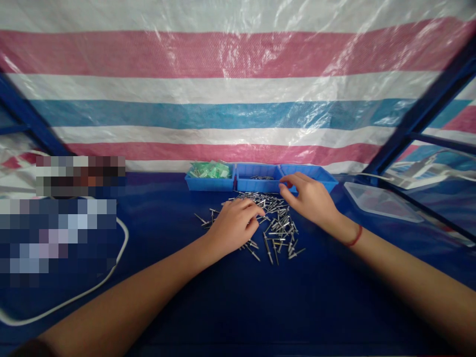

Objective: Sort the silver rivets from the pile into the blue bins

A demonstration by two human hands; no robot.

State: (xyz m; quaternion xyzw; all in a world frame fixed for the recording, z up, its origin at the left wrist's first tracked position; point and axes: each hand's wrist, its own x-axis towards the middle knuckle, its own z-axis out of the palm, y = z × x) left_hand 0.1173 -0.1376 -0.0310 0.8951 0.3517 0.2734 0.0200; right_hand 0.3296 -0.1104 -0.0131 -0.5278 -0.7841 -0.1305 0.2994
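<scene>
Head view: pile of small metal rivets (277,223) scattered on dark blue table cover (230,307), centre. Left hand (234,225) resting palm down on the pile's left edge, fingers curled loosely over rivets; whether pinching any, cannot tell. Right hand (310,198) at the pile's far right, fingertips drawn together near the middle blue bin (256,179); anything pinched, cannot tell. Red string (355,237) around right wrist. Left bin (210,176) with green pieces, right bin (316,173) behind right hand. White cable (111,270) at left. Clear lid (379,201) at right. Striped tarp (238,89) at far side.
</scene>
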